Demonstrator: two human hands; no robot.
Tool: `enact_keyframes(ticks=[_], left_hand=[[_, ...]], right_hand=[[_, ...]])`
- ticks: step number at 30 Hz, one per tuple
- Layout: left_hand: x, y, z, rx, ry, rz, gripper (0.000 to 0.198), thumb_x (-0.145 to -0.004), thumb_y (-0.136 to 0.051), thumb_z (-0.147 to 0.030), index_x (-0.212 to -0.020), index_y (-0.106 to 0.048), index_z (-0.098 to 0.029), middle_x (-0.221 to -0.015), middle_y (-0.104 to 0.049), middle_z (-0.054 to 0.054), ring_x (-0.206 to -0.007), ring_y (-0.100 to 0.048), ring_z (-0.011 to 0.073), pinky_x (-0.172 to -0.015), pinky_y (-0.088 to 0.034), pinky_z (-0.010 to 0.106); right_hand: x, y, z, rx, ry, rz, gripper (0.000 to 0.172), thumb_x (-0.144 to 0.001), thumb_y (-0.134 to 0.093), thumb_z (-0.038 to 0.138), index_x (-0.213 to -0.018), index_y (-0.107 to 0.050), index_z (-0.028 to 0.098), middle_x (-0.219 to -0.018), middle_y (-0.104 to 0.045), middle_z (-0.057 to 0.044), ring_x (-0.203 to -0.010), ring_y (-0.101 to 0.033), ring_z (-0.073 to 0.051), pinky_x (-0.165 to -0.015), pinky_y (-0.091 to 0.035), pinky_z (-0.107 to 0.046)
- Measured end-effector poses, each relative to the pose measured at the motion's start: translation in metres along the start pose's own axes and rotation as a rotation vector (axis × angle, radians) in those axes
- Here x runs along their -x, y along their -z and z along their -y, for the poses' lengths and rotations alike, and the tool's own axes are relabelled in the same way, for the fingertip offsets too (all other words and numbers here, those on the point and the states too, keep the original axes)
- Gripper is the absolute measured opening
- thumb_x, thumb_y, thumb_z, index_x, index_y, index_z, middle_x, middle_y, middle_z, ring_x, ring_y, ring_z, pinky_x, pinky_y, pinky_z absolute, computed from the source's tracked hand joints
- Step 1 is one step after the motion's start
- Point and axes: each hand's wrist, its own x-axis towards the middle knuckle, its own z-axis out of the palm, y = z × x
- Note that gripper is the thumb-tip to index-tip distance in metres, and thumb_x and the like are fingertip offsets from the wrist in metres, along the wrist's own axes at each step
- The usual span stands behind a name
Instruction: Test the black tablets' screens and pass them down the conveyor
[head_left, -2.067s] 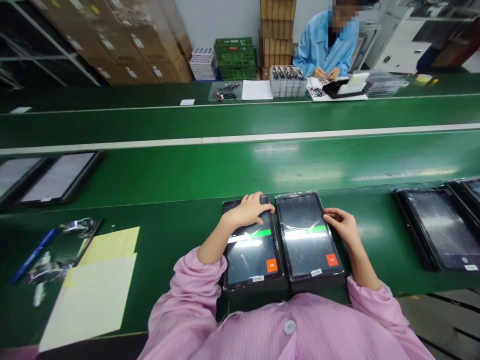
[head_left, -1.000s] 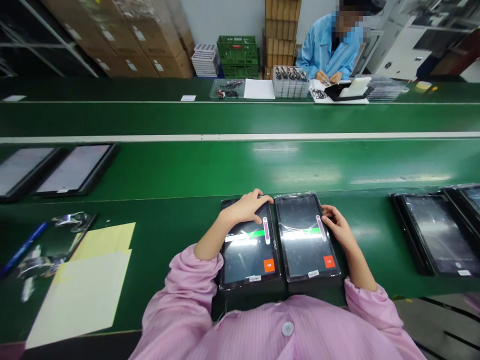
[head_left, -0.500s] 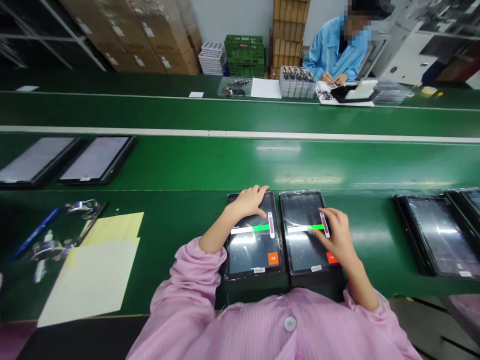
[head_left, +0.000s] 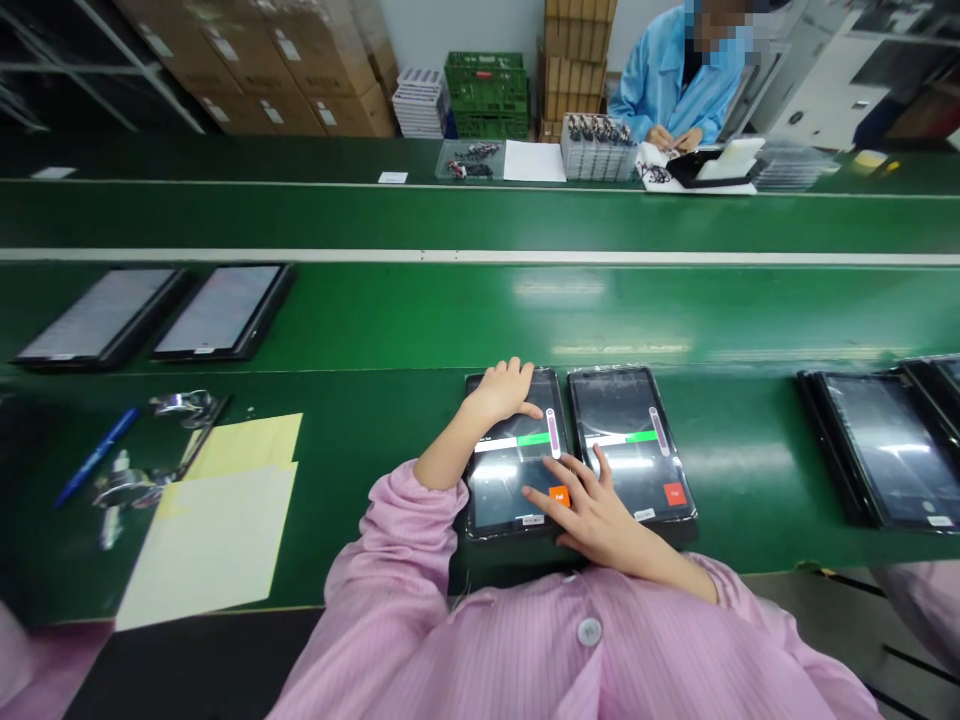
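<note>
Two black tablets lie side by side in front of me, their screens lit with a white and green bar, a slider strip and an orange-red box. Across the top of the left tablet [head_left: 499,500] rests my left hand [head_left: 504,390], fingers at the far edge and thumb stretched toward the slider. My right hand [head_left: 589,505] spreads its fingers over the lower right of that same tablet, near the orange box. Whether its fingertips touch the glass I cannot tell. The right tablet [head_left: 611,395] lies flat, its lower left corner partly covered by my right hand.
Paper sheets [head_left: 217,530] on a clipboard and a blue pen [head_left: 96,458] lie at left. Two tablets [head_left: 217,310] stand behind them; more tablets [head_left: 889,450] are at right. Across the green bench, a person in blue [head_left: 667,80] works beside stacked trays [head_left: 598,148].
My right hand has left the right tablet's slider and moved left over the left tablet's lower part. My left hand stays on the left tablet. The view has shifted slightly.
</note>
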Motion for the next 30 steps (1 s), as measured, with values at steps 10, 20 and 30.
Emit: enact_keyframes(ticks=[10, 20, 30], left_hand=[[0.001, -0.003, -0.006, 0.016, 0.015, -0.031, 0.070, -0.075, -0.078, -0.054, -0.123, -0.049, -0.012, -0.120, -0.054, 0.020, -0.112, -0.057, 0.0365, -0.093, -0.046, 0.043], [0.010, 0.002, -0.020, -0.009, 0.047, -0.026, 0.067, -0.074, -0.081, -0.049, -0.120, -0.051, -0.011, -0.119, -0.054, 0.020, -0.110, -0.057, 0.0352, -0.093, -0.046, 0.040], [0.009, 0.001, -0.014, 0.027, -0.009, -0.017, 0.074, -0.075, -0.081, -0.047, -0.126, -0.049, -0.005, -0.118, -0.058, 0.020, -0.109, -0.059, 0.0341, -0.092, -0.045, 0.037]], right_hand=[[0.002, -0.011, 0.003, 0.028, -0.016, -0.127, 0.118, -0.059, -0.097, 0.034, -0.155, -0.028, 0.038, -0.152, -0.037, -0.017, -0.140, -0.029, -0.042, -0.112, -0.004, -0.076], [0.007, -0.005, 0.011, 0.130, 0.069, -0.249, 0.069, -0.093, -0.067, 0.020, -0.149, -0.037, 0.045, -0.143, -0.050, -0.005, -0.141, -0.031, -0.030, -0.116, -0.006, -0.071], [0.071, 0.031, -0.023, 0.070, -0.076, -0.164, 0.088, -0.079, -0.082, 0.025, -0.153, -0.035, 0.036, -0.158, -0.026, -0.013, -0.138, -0.034, -0.039, -0.114, -0.006, -0.075]])
